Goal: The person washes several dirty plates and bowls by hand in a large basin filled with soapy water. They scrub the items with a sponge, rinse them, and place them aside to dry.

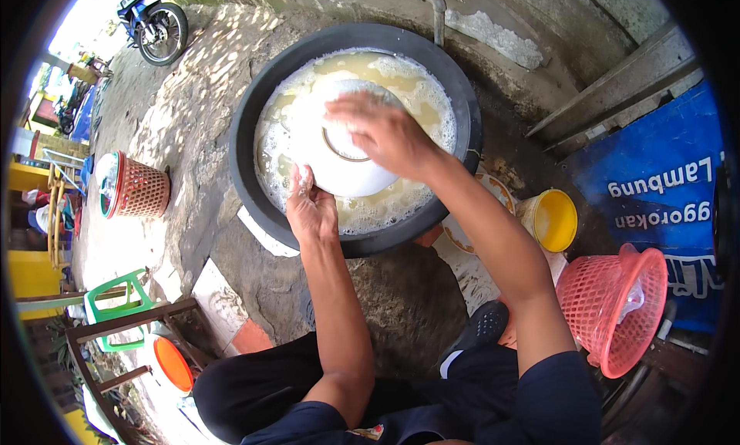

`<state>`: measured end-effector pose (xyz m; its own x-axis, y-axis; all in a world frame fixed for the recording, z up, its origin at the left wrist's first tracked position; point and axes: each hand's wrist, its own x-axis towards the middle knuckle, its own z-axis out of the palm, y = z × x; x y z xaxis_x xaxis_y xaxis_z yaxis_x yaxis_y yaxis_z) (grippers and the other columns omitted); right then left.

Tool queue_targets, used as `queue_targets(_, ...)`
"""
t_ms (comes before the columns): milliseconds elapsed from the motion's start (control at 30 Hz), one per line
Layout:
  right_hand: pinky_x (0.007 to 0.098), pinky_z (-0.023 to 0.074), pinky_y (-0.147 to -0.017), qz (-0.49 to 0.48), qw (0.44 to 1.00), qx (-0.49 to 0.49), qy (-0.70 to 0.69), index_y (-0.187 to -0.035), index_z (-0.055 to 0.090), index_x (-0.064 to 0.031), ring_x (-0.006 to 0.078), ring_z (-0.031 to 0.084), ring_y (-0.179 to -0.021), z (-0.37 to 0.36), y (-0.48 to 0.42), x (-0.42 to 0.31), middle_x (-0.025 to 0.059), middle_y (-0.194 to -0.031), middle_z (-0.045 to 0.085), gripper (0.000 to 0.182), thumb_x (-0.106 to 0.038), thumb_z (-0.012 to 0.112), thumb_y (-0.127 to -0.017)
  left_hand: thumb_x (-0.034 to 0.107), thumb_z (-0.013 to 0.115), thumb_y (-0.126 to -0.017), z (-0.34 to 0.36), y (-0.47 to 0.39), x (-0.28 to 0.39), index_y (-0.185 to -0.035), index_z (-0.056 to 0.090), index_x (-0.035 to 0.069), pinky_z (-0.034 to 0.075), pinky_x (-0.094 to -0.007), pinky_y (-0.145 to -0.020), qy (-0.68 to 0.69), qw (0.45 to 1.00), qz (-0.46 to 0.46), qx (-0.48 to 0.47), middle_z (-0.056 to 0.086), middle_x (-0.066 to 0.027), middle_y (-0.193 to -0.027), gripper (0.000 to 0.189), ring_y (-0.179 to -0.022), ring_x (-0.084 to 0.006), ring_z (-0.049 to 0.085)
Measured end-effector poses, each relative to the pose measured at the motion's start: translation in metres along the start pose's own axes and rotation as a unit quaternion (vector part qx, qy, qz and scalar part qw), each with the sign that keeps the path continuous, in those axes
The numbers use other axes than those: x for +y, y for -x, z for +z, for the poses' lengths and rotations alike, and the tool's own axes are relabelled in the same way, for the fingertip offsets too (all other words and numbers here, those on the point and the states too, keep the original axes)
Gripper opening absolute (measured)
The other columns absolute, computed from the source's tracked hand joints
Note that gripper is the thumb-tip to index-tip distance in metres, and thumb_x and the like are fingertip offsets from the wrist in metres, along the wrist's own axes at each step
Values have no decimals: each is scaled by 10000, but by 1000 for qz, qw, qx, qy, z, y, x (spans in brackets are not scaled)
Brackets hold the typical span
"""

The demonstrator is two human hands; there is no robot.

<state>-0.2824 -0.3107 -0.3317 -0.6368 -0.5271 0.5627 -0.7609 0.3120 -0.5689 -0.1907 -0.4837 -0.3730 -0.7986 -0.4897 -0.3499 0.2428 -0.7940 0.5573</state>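
Note:
A white plate (361,179), its foot ring facing up and suds over it, is tilted above a large black tub (245,156) of cloudy, foamy water (393,213). At the plate's lower left rim, my left hand (312,208) grips the edge, thumb on the upturned side. My right hand (384,130) lies across the far part of the plate's underside, beside the foot ring. Its fingers are blurred, and whether anything is under the palm is hidden.
Beside my right arm stand a yellow bucket (555,220), a patterned plate (494,190) and a pink plastic basket (589,306). On the left are a brown basket (144,187), a green plastic stool (118,297) and an orange lid (173,364). A motorcycle (159,31) is parked beyond.

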Motion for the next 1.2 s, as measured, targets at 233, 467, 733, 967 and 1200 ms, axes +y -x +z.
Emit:
queue_targets(233, 465, 376, -1220, 105, 978, 165, 72, -1480, 538, -68, 338, 497, -1440, 21, 20, 0, 148, -1525, 550, 477, -102, 612, -1010, -52, 601, -998, 4, 9, -20, -1399, 563, -62, 548, -290, -982, -58, 998, -6, -33, 701, -102, -1230, 403, -1093, -150, 671)
queue_targets(467, 488, 401, -1194, -6, 999, 10, 47, -1545, 451, -63, 400, 497, -1419, 12, 46, -3, 205, -1569, 480, 543, -68, 569, -1015, -36, 572, -1021, -10, -2, 6, -1413, 551, -82, 557, -293, -958, -48, 997, 39, -53, 686, -123, -1275, 395, -1114, -160, 673)
queue_targets(733, 465, 554, -967, 199, 969, 144, 19, -1356, 553, -40, 392, 703, -1112, 12, -21, 9, 218, -1268, 693, 312, -129, 554, -1057, -53, 595, -1000, 1, 13, -12, -1377, 587, -91, 558, -267, -940, -99, 989, 25, -107, 722, -131, -1209, 379, -1063, -155, 699)
queue_targets(967, 426, 549, -963, 85, 996, 33, -19, -1182, 689, -62, 341, 698, -1117, -1, -29, 5, 150, -1214, 729, 228, -177, 662, -987, -53, 563, -1015, -4, 9, -10, -1421, 526, -94, 553, -298, -995, -74, 994, 8, -78, 687, -145, -1252, 410, -1122, -186, 678)
queue_targets(1200, 471, 479, -1070, 323, 929, 179, -25, -1416, 498, -35, 413, 621, -1251, 21, 28, 18, 242, -1376, 626, 381, -195, 529, -1071, -6, 545, -1049, 6, 7, 0, -1455, 491, -94, 542, -298, -1031, -51, 997, 57, -27, 672, -159, -1294, 418, -1142, -186, 672)
